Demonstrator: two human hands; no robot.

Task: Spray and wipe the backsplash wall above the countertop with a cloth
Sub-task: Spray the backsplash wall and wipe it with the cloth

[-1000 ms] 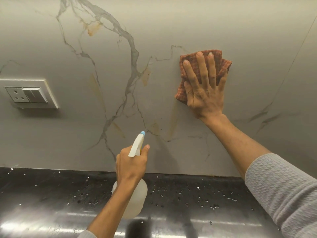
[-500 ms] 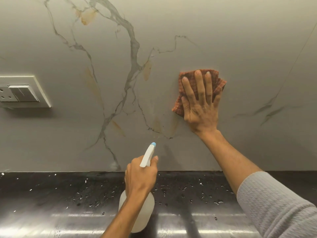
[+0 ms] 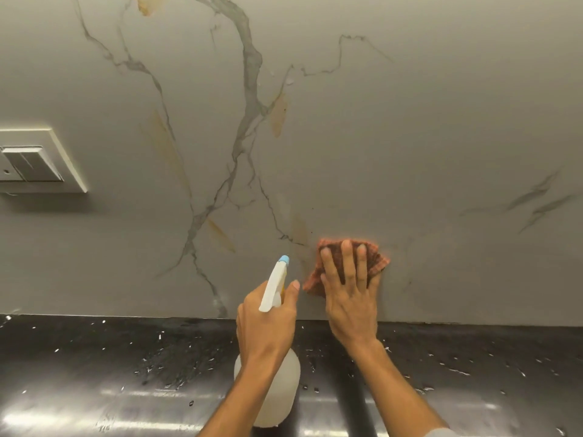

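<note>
Black glossy stone countertop [image 3: 94, 373] lies nearest, speckled with droplets; above it the left hand [image 3: 266, 326] grips a translucent white plastic spray bottle [image 3: 277, 383], and the right hand [image 3: 351, 298] presses an orange checked cloth [image 3: 375, 260] flat-fingered low against the grey veined marble backsplash [image 3: 410, 121]

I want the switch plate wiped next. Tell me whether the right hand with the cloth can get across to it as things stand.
Probably yes, but awkwardly. The right hand presses the cloth low on the wall; the switch plate sits far left, and the left hand holding the spray bottle stands between.
</note>
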